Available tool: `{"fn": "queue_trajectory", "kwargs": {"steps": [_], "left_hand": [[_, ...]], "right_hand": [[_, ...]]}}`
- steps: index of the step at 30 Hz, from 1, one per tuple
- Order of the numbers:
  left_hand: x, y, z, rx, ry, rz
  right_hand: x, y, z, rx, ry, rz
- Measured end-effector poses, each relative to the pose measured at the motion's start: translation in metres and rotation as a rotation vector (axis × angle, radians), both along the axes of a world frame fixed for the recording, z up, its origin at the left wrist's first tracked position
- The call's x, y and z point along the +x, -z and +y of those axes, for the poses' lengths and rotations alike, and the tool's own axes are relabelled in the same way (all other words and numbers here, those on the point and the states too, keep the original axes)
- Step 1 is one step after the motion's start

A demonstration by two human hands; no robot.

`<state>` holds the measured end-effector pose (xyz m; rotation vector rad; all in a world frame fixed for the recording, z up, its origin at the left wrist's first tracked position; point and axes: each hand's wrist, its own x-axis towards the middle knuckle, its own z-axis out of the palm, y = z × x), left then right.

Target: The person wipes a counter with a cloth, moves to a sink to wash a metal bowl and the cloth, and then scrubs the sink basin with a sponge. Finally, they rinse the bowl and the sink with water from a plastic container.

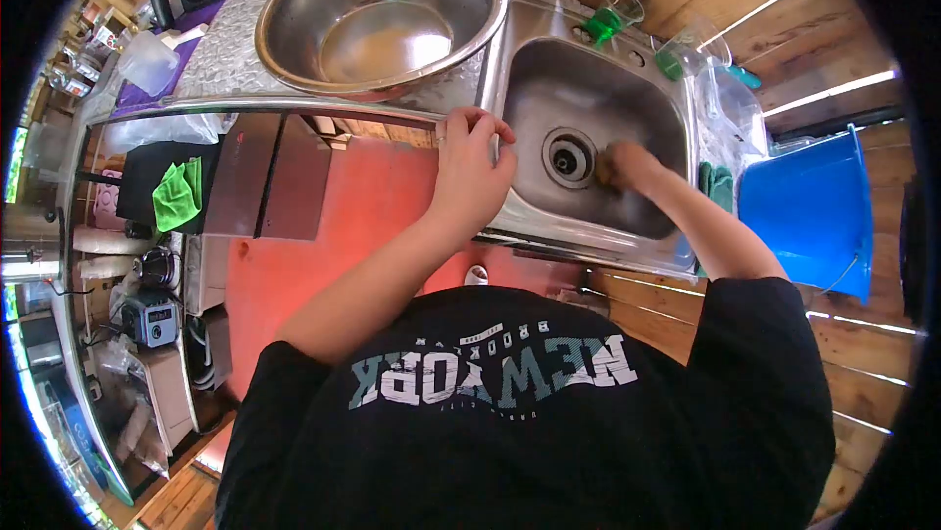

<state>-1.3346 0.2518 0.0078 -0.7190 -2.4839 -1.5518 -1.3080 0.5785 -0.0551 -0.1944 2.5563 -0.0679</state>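
My right hand (629, 167) is down inside the steel sink (549, 89), just right of the round drain (569, 158). Its fingers are curled round something small and brownish, too blurred to name. At the sink's left edge, my left hand (473, 152) has its fingers bent together, with a thin greyish object showing at its right side; I cannot make out what it is. A large steel basin (387, 35) with a little liquid in it stands on the counter to the left of the sink.
A blue bucket (809, 216) stands right of the sink. Behind the sink are a green-filled cup (610, 18) and clear containers (730, 103). A green cloth (177, 195) lies at the left, and a purple mat (147, 91) is at the back left.
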Motion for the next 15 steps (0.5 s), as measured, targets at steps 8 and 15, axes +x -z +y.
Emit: {"fn": "queue_trajectory", "kwargs": {"steps": [8,15], "left_hand": [[0.000,0.001,0.000,-0.018,0.000,0.013],[-0.002,0.000,0.002,-0.051,-0.011,0.049]], "right_hand": [[-0.002,-0.004,-0.075,-0.279,-0.325,0.138],[-0.056,0.011,-0.055,-0.205,-0.262,0.456]]}}
